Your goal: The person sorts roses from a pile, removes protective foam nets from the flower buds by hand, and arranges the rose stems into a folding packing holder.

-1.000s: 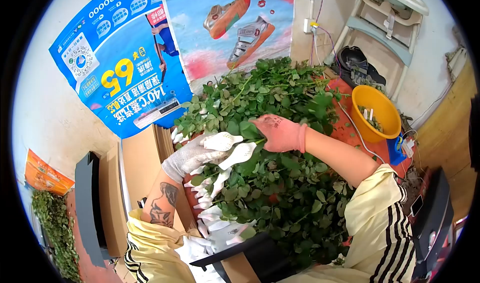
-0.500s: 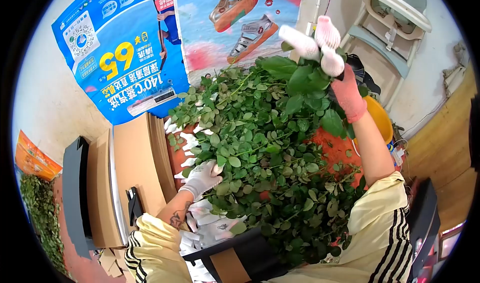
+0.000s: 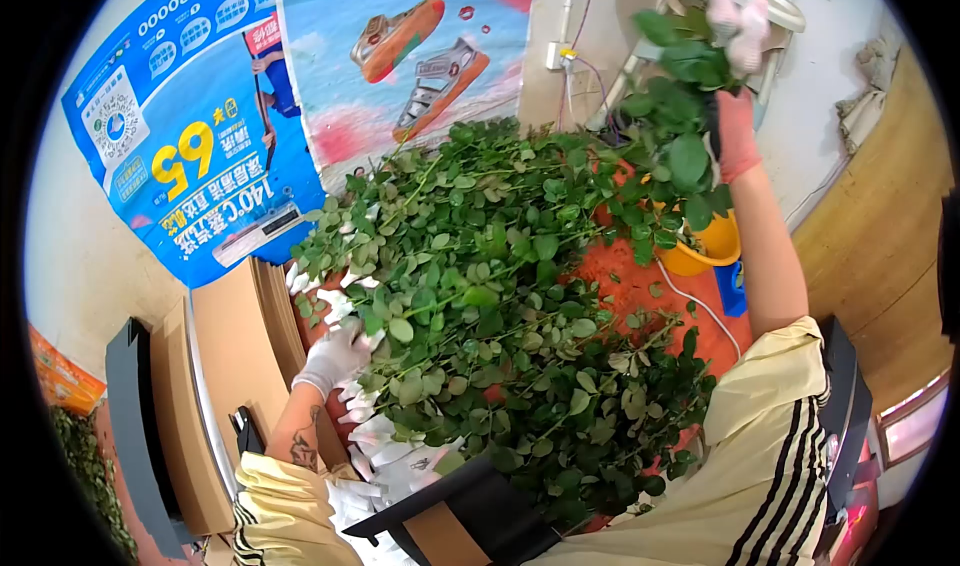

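My right hand (image 3: 738, 136), in a pink glove, is raised at the upper right. It is closed around a small bunch of leafy rose stems (image 3: 690, 96), whose heads (image 3: 740, 31) are wrapped in white and pinkish net sleeves. A dark strip shows between glove and leaves; I cannot tell what it is. My left hand (image 3: 338, 356), in a white glove, is at the left edge of a large pile of leafy stems (image 3: 480, 266). Its fingers are curled in among the leaves, and what they grip is hidden. White-wrapped heads (image 3: 358, 401) stick out beside and below it.
Flat cardboard (image 3: 235, 336) stands left of the pile. A black box-like piece (image 3: 455, 506) is close to my body. Behind the red surface (image 3: 640, 286) are a yellow bucket (image 3: 705, 246) and a white high chair (image 3: 780, 16). Posters (image 3: 410, 66) cover the wall.
My right hand has swung the bunch further right and up, away from the pile. My left hand remains at the pile's left edge. The view has shifted to the right, showing more of the yellow bucket.
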Tool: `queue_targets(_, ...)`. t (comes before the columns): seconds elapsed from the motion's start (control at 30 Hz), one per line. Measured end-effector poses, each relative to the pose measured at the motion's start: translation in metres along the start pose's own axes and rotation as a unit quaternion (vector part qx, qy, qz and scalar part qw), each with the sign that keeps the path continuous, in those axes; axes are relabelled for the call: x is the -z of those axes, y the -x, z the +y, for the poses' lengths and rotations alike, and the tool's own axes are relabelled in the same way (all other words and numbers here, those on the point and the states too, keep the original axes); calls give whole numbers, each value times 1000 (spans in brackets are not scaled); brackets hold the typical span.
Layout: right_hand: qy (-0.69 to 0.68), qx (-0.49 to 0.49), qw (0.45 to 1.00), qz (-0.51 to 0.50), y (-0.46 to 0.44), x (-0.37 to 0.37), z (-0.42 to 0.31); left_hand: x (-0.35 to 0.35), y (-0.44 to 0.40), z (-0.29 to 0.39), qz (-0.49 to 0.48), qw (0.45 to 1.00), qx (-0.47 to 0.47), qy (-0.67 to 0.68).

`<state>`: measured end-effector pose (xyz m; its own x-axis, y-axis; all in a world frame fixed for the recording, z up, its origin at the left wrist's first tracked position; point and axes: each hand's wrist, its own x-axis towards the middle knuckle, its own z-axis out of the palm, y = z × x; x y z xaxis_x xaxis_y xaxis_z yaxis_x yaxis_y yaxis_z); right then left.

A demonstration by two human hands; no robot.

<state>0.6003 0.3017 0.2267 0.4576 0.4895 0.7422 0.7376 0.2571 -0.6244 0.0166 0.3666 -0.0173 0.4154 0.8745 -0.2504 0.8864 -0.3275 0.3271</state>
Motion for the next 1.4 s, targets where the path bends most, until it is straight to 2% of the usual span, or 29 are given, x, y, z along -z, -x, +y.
queue_targets(0.07,-62,21,997,-26,-17,50,22,-20,-6,-7,-21,1000,-4,1)
queue_targets(0.13,-128,15,992,-7,-11,73,5,-39,-16,-13,-16,1000,19,-9)
queue_targets(0.2,-199,14,980,17,9,75,-29,-42,-19,-9,-23,996,-37,78)
queue_targets(0.23,-225,-11,974,27,19,68,-44,-43,-21,-8,-24,996,-37,77)
queue_targets(0.3,-364,-9,931,17,37,51,-55,-32,-19,3,-27,993,-66,96)
queue_targets(0.33,-297,-27,954,-17,44,41,-63,-19,-11,11,-29,994,-63,79)
queue_targets(0.37,-193,-16,981,4,61,21,-87,-7,-7,17,-28,995,-59,73)
queue_targets(0.4,-94,36,995,-25,64,13,-80,4,-3,19,-73,980,-80,166)
queue_targets(0.47,-5,57,993,-105,91,-12,-123,4,-5,-1,-139,955,-87,245)
queue_targets(0.5,-17,77,982,-169,101,-24,-143,-8,3,1,-55,969,-105,219)
queue_targets(0.57,35,166,959,-227,110,-53,-127,-7,22,38,-110,987,-103,52)
queue_targets(0.63,54,185,944,-269,123,-68,-142,-19,32,49,-111,986,-120,0)
queue_targets(0.67,32,214,944,-250,134,-71,-161,-36,21,31,-180,975,-75,105)
queue_targets(0.7,28,215,942,-258,138,-80,-152,-39,21,22,-130,971,-144,139)
queue_targets(0.77,123,250,911,-305,145,-98,-124,-47,5,2,-138,909,-99,380)
queue_targets(0.8,30,220,900,-375,152,-91,-162,-36,3,7,-166,792,-1,587)
queue_targets(0.83,66,237,890,-384,159,-92,-159,-22,1,0,-129,871,-34,472)
queue_targets(0.93,87,246,845,-467,173,-101,-155,5,-1,3,-201,880,-75,423)
queue_targets(0.97,106,302,851,-416,181,-105,-157,9,1,11,-195,867,-83,451)
queue_targets(1.03,84,192,820,-532,183,-109,-163,9,4,22,-191,852,-90,478)
queue_targets(1.07,162,187,821,-514,196,-115,-157,7,3,27,-213,809,-92,541)
queue_targets(1.1,178,228,802,-522,203,-122,-154,8,4,34,-232,760,-93,600)
queue_targets(1.17,154,302,807,-484,222,-139,-123,20,9,52,-194,773,-87,598)
queue_targets(1.23,178,290,811,-476,219,-144,-117,42,12,65,-104,727,-25,679)
queue_targets(1.27,206,277,814,-466,216,-147,-113,37,-6,45,-66,797,-65,597)
queue_targets(1.3,227,254,826,-449,206,-144,-122,46,-21,35,-4,896,-117,428)
queue_targets(1.33,231,242,855,-397,199,-139,-119,57,-25,28,30,938,-100,330)
queue_targets(1.37,257,292,876,-285,194,-139,-104,63,-26,25,64,968,-84,229)
queue_targets(1.4,145,254,914,-281,174,-136,-93,60,-27,25,64,968,-83,230)
